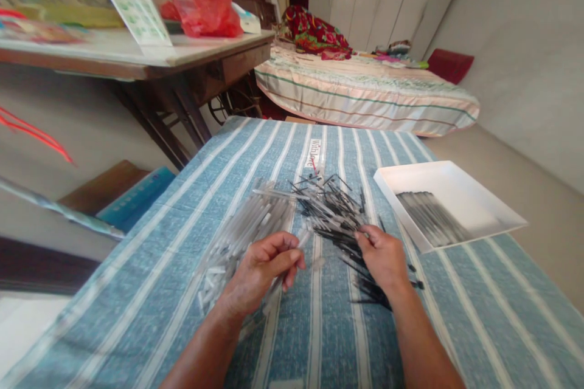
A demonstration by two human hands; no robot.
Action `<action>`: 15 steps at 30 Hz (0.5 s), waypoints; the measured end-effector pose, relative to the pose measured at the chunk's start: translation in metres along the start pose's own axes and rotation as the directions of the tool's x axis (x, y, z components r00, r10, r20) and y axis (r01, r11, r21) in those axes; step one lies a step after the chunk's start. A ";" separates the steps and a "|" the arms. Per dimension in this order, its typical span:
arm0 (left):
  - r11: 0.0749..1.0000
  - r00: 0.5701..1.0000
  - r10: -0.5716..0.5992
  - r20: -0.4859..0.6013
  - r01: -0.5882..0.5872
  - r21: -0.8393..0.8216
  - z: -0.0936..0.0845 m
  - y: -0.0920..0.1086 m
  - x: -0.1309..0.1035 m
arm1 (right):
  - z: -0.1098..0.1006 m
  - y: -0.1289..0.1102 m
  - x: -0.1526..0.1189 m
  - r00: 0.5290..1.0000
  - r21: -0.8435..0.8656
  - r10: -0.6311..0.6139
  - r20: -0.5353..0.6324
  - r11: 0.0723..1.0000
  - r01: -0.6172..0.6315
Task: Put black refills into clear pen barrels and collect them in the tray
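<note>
On a striped blue cloth lie two piles: clear, whitish plastic tubes [255, 219] on the left and thin black sticks [337, 206] right of the middle. My left hand [269, 264] is at the right edge of the clear pile, its fingers closed round a translucent tube [305, 236] that points up and to the right. Over the black pile, my right hand [382, 254] pinches with thumb and forefinger at the sticks; what lies between the fingertips is too small to make out. A white open box [474, 194] at the right holds a row of filled tubes [429, 216].
A wooden side table [205, 51] with a red plastic bag [207, 12] stands at the upper left. Beyond the cloth-covered table [182, 292] is a bed [365, 88]. A blue box [137, 197] sits low at the left.
</note>
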State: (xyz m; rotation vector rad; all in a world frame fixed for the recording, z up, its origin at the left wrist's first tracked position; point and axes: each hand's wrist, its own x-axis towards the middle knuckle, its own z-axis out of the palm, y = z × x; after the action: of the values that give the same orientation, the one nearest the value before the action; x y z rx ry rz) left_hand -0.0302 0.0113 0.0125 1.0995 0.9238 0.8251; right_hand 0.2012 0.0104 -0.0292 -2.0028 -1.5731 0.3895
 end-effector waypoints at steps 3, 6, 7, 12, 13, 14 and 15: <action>1.000 1.000 -0.004 0.022 0.004 -0.003 -0.002 -0.001 0.001 | -0.018 0.019 0.015 0.991 -0.329 0.131 -0.029 0.935 -0.134; 1.000 0.999 -0.009 0.034 0.008 0.007 -0.001 -0.001 0.001 | -0.025 0.024 0.025 0.985 -0.466 0.164 0.048 0.876 -0.123; 1.000 0.999 -0.009 0.032 0.008 0.011 -0.001 -0.001 0.001 | -0.026 0.024 0.028 0.983 -0.494 0.161 0.084 0.864 -0.099; 1.000 1.000 -0.014 0.007 0.014 0.026 0.002 -0.001 0.000 | -0.024 0.017 0.040 0.970 -0.551 0.136 0.201 0.835 -0.003; 1.000 1.000 -0.018 -0.001 0.018 0.023 0.003 -0.001 0.000 | -0.024 0.017 0.042 0.969 -0.551 0.133 0.210 0.834 0.005; 1.000 1.000 -0.024 -0.008 0.024 0.019 0.003 -0.001 0.000 | -0.024 0.018 0.042 0.969 -0.550 0.128 0.213 0.835 0.011; 0.999 0.999 -0.031 -0.014 0.031 0.014 0.003 -0.001 0.000 | -0.025 0.019 0.043 0.973 -0.538 0.120 0.199 0.843 0.006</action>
State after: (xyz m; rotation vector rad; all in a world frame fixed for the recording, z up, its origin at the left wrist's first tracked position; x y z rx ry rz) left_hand -0.0276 0.0098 0.0123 1.0904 0.9578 0.8024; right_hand 0.2416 0.0420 -0.0160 -2.5037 -1.9282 0.2148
